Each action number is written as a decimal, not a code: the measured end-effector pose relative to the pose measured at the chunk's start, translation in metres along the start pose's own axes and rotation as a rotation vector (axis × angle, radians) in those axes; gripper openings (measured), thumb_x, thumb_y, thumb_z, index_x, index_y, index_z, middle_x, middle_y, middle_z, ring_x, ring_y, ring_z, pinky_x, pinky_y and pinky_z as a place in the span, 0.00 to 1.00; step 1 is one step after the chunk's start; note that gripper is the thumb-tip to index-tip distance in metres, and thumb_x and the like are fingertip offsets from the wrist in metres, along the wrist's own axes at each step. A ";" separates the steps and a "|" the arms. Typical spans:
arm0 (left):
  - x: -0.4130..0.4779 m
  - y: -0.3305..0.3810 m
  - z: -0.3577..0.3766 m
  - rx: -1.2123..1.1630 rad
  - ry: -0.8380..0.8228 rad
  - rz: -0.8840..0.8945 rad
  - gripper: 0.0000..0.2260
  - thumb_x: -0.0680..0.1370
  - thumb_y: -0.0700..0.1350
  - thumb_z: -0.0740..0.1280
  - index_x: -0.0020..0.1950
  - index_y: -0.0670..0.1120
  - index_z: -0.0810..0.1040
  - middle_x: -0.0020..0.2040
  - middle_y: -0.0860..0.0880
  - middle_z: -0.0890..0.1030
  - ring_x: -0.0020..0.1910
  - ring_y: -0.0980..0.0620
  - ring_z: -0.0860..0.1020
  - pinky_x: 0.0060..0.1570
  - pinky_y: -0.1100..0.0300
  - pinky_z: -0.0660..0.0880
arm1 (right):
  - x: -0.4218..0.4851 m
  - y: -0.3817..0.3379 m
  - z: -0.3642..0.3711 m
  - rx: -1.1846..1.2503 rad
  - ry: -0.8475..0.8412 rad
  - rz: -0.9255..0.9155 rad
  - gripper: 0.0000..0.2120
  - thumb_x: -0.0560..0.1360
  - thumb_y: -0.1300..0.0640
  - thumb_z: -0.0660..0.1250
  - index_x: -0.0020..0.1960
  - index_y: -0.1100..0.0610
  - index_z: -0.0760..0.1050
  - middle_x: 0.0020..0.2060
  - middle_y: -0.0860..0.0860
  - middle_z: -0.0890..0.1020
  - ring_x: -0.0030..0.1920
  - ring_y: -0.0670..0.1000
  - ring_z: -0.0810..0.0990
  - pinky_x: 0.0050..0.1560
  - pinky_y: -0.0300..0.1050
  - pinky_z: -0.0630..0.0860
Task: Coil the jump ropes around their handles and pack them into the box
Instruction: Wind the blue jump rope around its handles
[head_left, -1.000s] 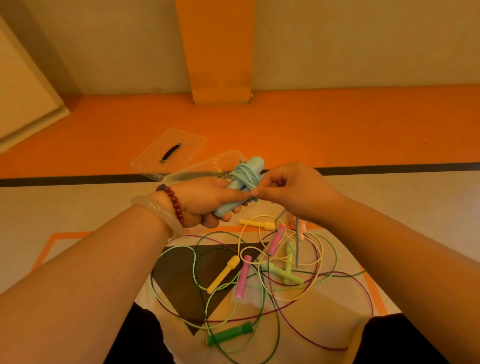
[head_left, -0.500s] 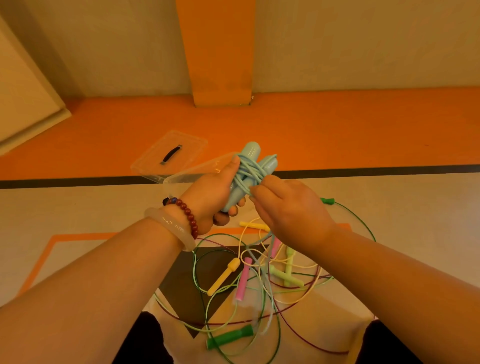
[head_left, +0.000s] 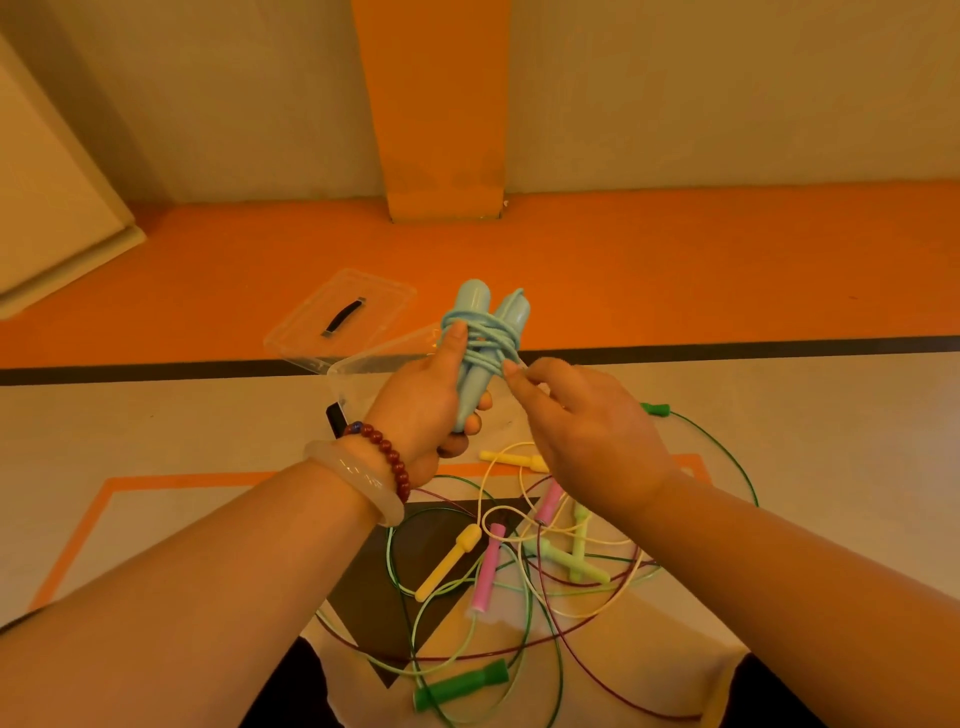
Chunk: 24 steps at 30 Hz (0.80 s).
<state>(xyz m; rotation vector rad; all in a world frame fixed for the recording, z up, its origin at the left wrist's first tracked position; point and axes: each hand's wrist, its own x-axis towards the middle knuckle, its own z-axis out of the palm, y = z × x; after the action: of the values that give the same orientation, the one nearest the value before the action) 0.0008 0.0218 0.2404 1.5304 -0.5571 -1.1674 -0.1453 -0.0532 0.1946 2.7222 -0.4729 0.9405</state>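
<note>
- Above the floor, the left hand (head_left: 426, 410) grips two pale blue plastic jump-rope handles (head_left: 470, 312) upright, its thumb pressing the pale blue cord (head_left: 488, 338) wound round them.
- The right hand (head_left: 592, 436) pinches that cord (just beside the coil).
- The clear plastic box (head_left: 374, 361) sits behind both hands.
- Tangled coloured jump ropes (head_left: 485, 577) lie on the floor below.

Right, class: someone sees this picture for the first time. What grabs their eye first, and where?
The blue jump rope, cord wound round its paired handles, held up at centre by the left hand while the right hand pinches the cord. Below, a tangle of coloured ropes sprawls on the floor.
</note>
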 end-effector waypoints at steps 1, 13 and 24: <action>0.001 -0.002 -0.001 0.046 0.017 0.011 0.22 0.80 0.62 0.54 0.46 0.45 0.76 0.30 0.48 0.76 0.22 0.54 0.69 0.21 0.66 0.62 | 0.000 -0.002 0.000 0.042 0.003 0.031 0.16 0.75 0.58 0.67 0.61 0.63 0.77 0.49 0.58 0.80 0.41 0.56 0.78 0.37 0.49 0.76; -0.005 -0.010 0.013 0.122 -0.113 -0.025 0.28 0.77 0.67 0.52 0.43 0.44 0.76 0.30 0.47 0.76 0.23 0.52 0.70 0.21 0.67 0.62 | 0.025 -0.003 -0.015 0.812 -0.006 0.602 0.11 0.75 0.62 0.70 0.57 0.55 0.80 0.46 0.40 0.72 0.47 0.32 0.72 0.47 0.25 0.67; -0.008 -0.007 0.015 0.089 -0.033 0.052 0.22 0.80 0.63 0.54 0.46 0.46 0.76 0.30 0.47 0.76 0.22 0.52 0.69 0.22 0.66 0.63 | 0.026 0.001 -0.018 0.814 0.014 0.556 0.10 0.74 0.61 0.71 0.53 0.52 0.81 0.45 0.41 0.72 0.38 0.40 0.72 0.41 0.28 0.68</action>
<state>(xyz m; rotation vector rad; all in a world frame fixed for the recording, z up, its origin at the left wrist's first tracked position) -0.0173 0.0243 0.2380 1.5648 -0.6750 -1.1431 -0.1366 -0.0540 0.2245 3.3508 -1.0821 1.5653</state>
